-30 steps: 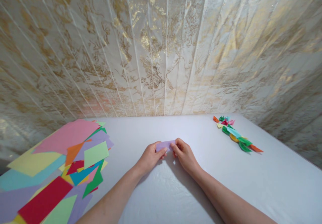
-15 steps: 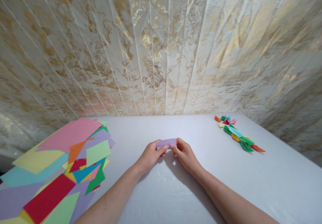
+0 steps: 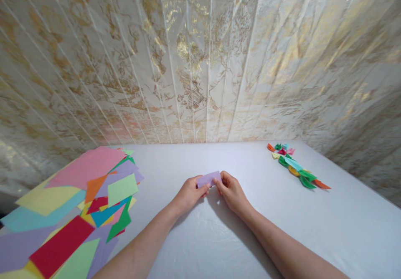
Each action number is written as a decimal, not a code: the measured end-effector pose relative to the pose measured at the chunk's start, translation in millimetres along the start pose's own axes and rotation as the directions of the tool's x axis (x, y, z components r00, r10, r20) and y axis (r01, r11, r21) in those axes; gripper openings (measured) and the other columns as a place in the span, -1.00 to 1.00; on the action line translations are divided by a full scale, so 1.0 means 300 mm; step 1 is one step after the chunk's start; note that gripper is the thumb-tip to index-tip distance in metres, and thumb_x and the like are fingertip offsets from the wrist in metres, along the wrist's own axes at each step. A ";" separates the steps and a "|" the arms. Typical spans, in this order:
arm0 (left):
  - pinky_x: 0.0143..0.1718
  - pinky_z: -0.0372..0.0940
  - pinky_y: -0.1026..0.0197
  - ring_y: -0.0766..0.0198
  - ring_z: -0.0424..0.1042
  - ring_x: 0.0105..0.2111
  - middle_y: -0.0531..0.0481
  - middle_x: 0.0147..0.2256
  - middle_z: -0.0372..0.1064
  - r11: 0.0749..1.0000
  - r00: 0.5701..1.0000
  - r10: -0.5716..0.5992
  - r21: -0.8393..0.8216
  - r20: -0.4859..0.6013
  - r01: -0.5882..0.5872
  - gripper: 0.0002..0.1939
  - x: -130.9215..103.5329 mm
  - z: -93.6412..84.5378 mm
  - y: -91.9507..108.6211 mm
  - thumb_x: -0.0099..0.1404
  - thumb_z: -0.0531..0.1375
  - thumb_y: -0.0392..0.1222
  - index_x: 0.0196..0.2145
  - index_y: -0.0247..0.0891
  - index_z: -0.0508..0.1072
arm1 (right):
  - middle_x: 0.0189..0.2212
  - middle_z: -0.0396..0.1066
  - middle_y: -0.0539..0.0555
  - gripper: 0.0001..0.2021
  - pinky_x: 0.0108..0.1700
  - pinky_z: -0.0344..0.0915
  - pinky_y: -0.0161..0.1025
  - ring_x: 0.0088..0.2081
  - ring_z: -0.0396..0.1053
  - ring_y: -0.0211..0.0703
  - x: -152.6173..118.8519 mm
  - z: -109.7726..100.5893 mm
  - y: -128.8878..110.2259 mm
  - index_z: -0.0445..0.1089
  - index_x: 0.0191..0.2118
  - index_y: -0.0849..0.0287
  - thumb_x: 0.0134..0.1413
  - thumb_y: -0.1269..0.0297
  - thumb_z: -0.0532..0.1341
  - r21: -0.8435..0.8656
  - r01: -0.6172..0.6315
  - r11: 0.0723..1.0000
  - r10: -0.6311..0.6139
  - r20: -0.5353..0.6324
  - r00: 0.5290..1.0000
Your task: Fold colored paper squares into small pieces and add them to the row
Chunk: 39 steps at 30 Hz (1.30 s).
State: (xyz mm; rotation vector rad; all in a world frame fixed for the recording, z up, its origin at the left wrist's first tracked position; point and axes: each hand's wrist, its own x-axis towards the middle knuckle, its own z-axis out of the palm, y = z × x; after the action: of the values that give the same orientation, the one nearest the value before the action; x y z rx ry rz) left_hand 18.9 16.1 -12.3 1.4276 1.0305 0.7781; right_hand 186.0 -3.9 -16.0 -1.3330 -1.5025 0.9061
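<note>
A small purple paper rectangle (image 3: 208, 179) is held up between my two hands over the middle of the white table (image 3: 200, 237). My left hand (image 3: 189, 194) pinches its lower left part, thumb in front and fingers behind. On the right end, my right hand (image 3: 230, 190) grips the paper between thumb and fingers. The paper tilts slightly, its right side higher. The fingertips behind it are partly hidden.
Loose coloured sheets overlap at the left, among them a pink sheet (image 3: 90, 166), a red one (image 3: 62, 245) and a light green one (image 3: 123, 190). Several small folded paper pieces (image 3: 294, 170) lie at the right back. A gold-patterned curtain (image 3: 194, 62) hangs behind the table.
The purple paper has shifted slightly right and now shows more of its face, tilted a little more. Both hands have moved slightly with it and keep their hold.
</note>
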 end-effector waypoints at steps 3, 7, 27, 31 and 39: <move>-0.47 0.11 0.29 0.37 0.20 -0.55 0.10 -0.56 0.27 1.000 1.000 0.000 -0.013 -0.010 0.000 -0.69 -0.002 0.003 0.010 0.12 0.23 0.04 -0.43 -0.30 0.38 | -0.64 0.20 -0.10 -0.72 -0.47 0.10 -0.31 -0.56 0.15 -0.27 -0.001 0.002 -0.008 0.19 -0.48 0.13 0.12 0.06 0.13 0.055 0.001 0.998 -0.002 0.028 1.000; -0.46 0.12 0.28 0.36 0.21 -0.55 0.10 -0.58 0.27 0.999 0.999 0.021 -0.031 -0.034 -0.022 -0.72 -0.004 0.006 0.017 0.12 0.24 0.00 -0.45 -0.30 0.39 | -0.53 0.27 -0.07 -0.81 -0.44 0.19 -0.32 -0.50 0.24 -0.25 -0.005 0.011 -0.014 0.24 -0.38 0.15 0.06 0.15 0.19 0.142 -0.012 0.990 -0.006 0.121 0.993; -0.51 0.11 0.31 0.36 0.22 -0.57 0.10 -0.57 0.29 1.000 0.995 0.024 0.010 -0.092 -0.023 -0.67 -0.010 0.019 0.024 0.12 0.22 0.06 -0.40 -0.31 0.41 | -0.61 0.22 -0.11 -0.89 -0.46 0.06 -0.31 -0.54 0.17 -0.26 0.002 0.002 0.006 0.22 -0.48 0.12 0.01 0.29 0.12 -0.190 0.027 0.981 -0.040 -0.061 0.997; -0.52 0.12 0.31 0.37 0.24 -0.58 0.10 -0.57 0.29 1.000 0.994 -0.009 -0.007 -0.109 0.008 -0.68 -0.008 0.019 0.021 0.12 0.23 0.05 -0.38 -0.30 0.40 | -0.61 0.23 -0.09 -0.90 -0.46 0.07 -0.30 -0.54 0.18 -0.24 0.011 -0.014 0.020 0.24 -0.46 0.12 0.03 0.26 0.12 -0.177 0.018 0.984 -0.036 -0.100 0.994; -0.54 0.12 0.31 0.39 0.21 -0.61 0.11 -0.59 0.29 1.000 0.991 -0.022 -0.022 -0.132 0.019 -0.68 0.002 0.013 0.006 0.09 0.24 0.06 -0.45 -0.29 0.36 | -0.49 0.36 0.00 -0.80 -0.41 0.24 -0.27 -0.47 0.30 -0.20 0.020 -0.026 0.023 0.28 -0.34 0.14 0.13 0.11 0.12 0.054 0.010 0.998 -0.003 -0.125 0.992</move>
State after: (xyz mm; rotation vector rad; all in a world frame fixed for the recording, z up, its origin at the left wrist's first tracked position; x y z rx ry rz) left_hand 22.9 15.1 -11.1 1.3606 1.1333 0.8750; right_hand 195.5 2.6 -19.2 -1.3195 -1.3761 0.8384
